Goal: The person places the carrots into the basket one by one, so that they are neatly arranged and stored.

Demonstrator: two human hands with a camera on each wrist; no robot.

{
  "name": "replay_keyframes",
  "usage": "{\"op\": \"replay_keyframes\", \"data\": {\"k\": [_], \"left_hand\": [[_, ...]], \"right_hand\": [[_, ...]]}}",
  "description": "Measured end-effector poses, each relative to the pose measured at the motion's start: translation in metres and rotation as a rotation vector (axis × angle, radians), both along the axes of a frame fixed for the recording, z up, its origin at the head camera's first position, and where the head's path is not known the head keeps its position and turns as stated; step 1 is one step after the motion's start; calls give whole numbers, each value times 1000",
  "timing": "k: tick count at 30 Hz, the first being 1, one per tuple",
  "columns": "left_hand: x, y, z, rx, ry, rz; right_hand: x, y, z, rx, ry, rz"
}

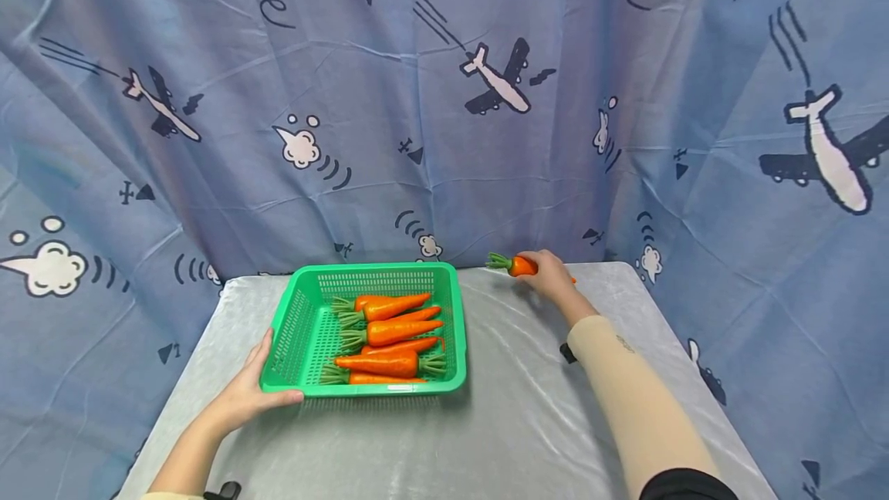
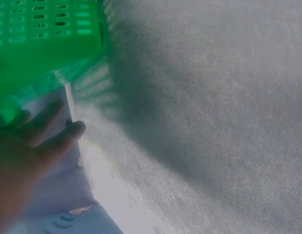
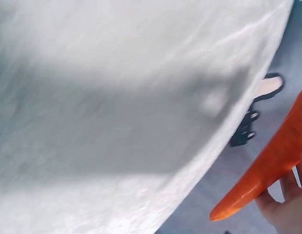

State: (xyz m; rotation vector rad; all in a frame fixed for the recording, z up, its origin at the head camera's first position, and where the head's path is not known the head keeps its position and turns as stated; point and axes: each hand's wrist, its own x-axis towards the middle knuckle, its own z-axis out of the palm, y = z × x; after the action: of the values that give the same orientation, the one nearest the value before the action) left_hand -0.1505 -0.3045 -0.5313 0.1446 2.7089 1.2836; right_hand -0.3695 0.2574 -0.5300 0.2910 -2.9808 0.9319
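At the far edge of the table, right of the basket, my right hand grips an orange carrot. Its green stem end points left, and its tip shows past the hand. The right wrist view has the carrot lying along the fingers, beyond the table's edge. My left hand rests at the near left corner of a green plastic basket, thumb along the front rim and fingers along the left side. Straight, spread fingers appear beside the basket in the left wrist view.
Several carrots lie crosswise in the basket, most with stems to the left. A grey-white cloth covers the table. Behind and on both sides hangs a blue curtain printed with planes and stars.
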Motion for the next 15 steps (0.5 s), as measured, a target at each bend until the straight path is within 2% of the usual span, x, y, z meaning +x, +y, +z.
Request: {"op": "replay_keyframes", "data": {"k": [15], "left_hand": [[-1,-1,-1,2,-4,-4]], "right_hand": [[35,-56,30,-81,183,45]]}}
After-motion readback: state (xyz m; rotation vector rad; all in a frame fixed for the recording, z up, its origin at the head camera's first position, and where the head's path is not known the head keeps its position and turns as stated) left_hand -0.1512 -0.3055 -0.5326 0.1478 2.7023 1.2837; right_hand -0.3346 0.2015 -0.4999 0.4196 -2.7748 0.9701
